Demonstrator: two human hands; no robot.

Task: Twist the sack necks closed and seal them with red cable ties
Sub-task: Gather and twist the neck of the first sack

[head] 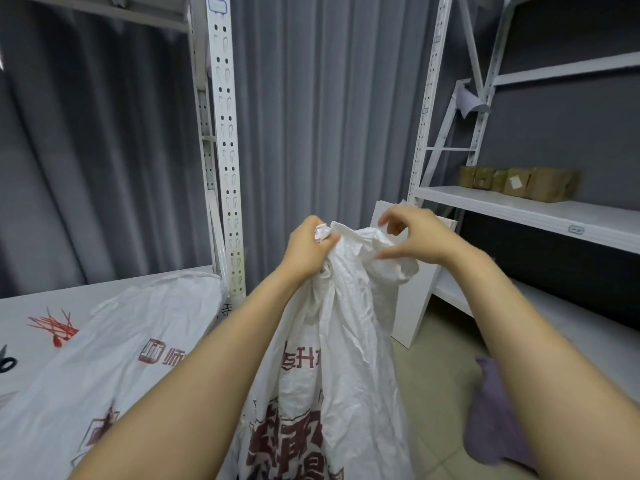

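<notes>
Two white printed sacks: the upright sack [346, 358] rises between the forearms, and the flat sack [104, 341] lies on the table [20, 306] at left. The left hand [310, 244] grips the upright sack's bunched neck in curled fingers, while the right hand [412, 237] curves its fingers and thumb apart around the loose rim, contact unclear. Red cable ties [55, 327] lie on the table beside the flat sack.
</notes>
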